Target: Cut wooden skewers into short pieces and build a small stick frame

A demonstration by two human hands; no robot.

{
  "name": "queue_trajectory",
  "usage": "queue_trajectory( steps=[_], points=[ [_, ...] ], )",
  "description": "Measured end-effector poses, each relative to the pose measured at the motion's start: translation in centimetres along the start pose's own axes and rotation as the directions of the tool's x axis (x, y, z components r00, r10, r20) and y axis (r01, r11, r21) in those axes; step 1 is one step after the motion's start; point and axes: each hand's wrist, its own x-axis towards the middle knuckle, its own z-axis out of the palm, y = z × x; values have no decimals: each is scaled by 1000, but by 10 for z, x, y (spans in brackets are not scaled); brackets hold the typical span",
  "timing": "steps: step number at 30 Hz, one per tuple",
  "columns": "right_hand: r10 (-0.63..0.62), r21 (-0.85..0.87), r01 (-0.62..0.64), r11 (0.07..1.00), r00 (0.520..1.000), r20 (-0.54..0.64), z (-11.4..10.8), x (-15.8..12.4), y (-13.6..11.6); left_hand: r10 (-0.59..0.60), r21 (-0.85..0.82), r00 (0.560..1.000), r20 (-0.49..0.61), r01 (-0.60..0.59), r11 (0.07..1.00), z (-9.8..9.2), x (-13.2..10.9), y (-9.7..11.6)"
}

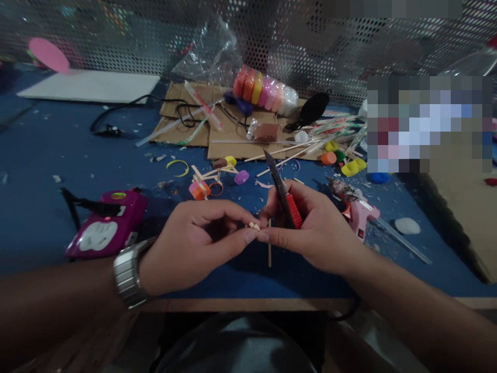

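Observation:
Several short beige stick pieces (254,226), seen end-on, are pinched between the thumb and fingers of my left hand (194,243). My right hand (318,228) grips a red and black utility knife (286,194), its blade pointing up and away from me. The right thumb and fingertip also meet the pieces from the other side. Below the fingers lies a thin wooden stick (269,251) on the blue table. Just beyond my hands stands a small stick construction (202,181) with orange and pink clay on it.
A purple device (106,225) lies left, a pink glue gun (359,215) right. Behind are cardboard sheets (229,147), a bag of coloured clay (264,90), wrapped straws (337,129) and a black cable (132,101). A white board (93,85) lies back left, brown cardboard (458,207) right.

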Motion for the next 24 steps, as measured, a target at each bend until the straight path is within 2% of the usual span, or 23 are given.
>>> queue_trajectory(
  steps=[4, 7, 10, 14, 16, 20, 24],
  points=[
    [6, -32, -5, 999, 1000, 6, 2, -1, 1, -11, -32, 999, 42, 12, 999, 0, 1, 2],
    [-41, -97, 41, 994, 999, -5, 4, -2, 2, -6, -51, 999, 50, 9, 999, 1, 2, 4],
    [-97, -171, 97, 981, 995, 9, 2, -5, 4, -39, -206, 994, 101, 60, 977, 2, 2, 4],
    [-151, -217, 164, 962, 986, 75, -7, -11, 6, -147, -438, 981, 125, 188, 879, 5, 2, -1],
    [-184, -316, 208, 926, 977, 105, -14, -12, 4, -164, -484, 982, 93, 188, 855, 5, 3, -5],
    [-225, -566, 313, 762, 949, 221, -27, -12, -2, -162, -491, 985, 55, 168, 855, 3, 3, -11],
    [-241, -621, 372, 690, 927, 288, -29, -11, -3, -146, -495, 989, 32, 142, 857, 1, 1, -12]
  ],
)
